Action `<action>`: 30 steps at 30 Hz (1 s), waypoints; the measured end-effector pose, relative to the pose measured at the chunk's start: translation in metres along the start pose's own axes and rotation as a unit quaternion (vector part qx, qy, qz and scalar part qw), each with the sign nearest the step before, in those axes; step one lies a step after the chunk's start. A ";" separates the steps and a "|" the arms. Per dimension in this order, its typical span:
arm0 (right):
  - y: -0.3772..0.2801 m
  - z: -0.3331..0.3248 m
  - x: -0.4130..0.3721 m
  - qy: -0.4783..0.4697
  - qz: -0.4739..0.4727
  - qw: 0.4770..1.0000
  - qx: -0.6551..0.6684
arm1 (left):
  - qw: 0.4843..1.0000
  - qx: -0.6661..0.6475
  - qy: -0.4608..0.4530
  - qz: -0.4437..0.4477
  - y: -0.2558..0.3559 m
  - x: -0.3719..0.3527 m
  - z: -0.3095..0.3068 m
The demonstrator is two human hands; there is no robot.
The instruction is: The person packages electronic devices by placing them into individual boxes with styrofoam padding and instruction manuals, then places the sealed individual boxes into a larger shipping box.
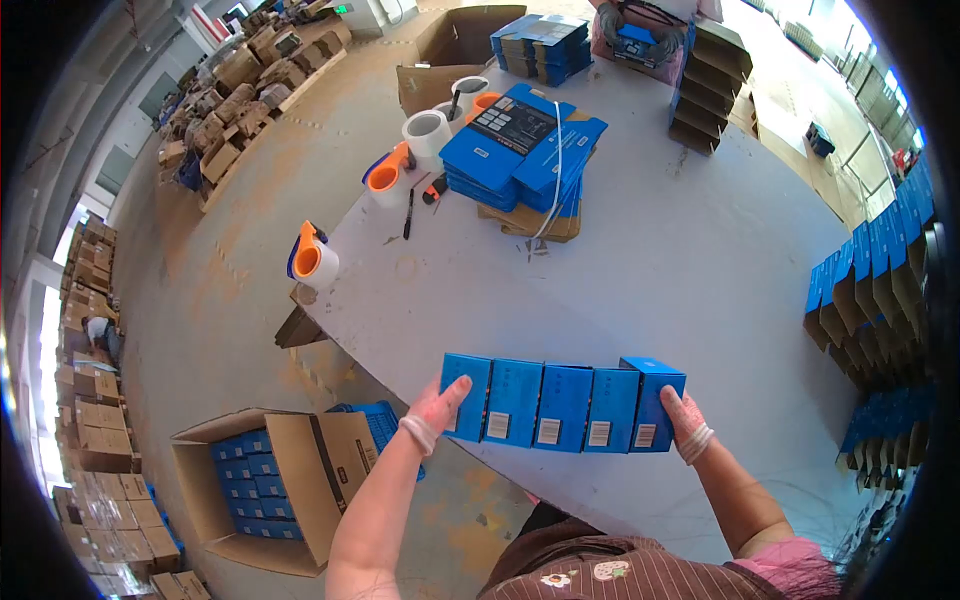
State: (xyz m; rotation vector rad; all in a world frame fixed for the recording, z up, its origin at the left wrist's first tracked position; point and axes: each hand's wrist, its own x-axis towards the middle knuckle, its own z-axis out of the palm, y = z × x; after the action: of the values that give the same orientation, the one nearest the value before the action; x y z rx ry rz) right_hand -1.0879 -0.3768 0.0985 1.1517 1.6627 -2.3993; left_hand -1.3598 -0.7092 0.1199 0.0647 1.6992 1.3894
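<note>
A row of several small blue cardboard boxes with white barcode labels is squeezed end to end between my hands, over the near edge of the table. My left hand, in a thin pale glove, presses on the left end with its thumb across the front. At the right end, my gloved right hand grips the last box, which stands slightly higher and is turned to show its top. Beyond them lies a stack of flattened blue cartons with a white strap across it.
Tape rolls in orange dispensers, a black marker and a cutter lie on the table. An open brown carton of blue boxes stands at lower left. Unfilled blue boxes are stacked at right. Another person's gloved hands work opposite.
</note>
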 end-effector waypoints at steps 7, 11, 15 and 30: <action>0.012 -0.020 -0.007 -0.055 -0.076 0.990 -0.107 | 0.980 -0.122 -0.019 0.157 -0.106 -0.023 0.023; 0.078 -0.065 0.038 0.034 0.148 0.970 0.191 | 0.975 0.094 -0.022 0.201 -0.181 0.026 0.038; 0.074 -0.054 0.023 -0.008 0.023 1.000 -0.016 | 0.984 -0.062 0.087 0.141 -0.128 -0.022 0.032; -0.117 0.425 -0.041 -0.356 -0.210 0.902 -0.123 | 0.793 -0.287 0.411 0.345 -0.105 -0.358 -0.150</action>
State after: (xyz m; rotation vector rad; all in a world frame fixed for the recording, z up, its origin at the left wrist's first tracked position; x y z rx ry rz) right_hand -1.3420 -0.6865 0.2879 -0.1578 1.9455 -2.2683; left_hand -1.1995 -1.0567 0.2427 -0.3504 1.9016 2.7466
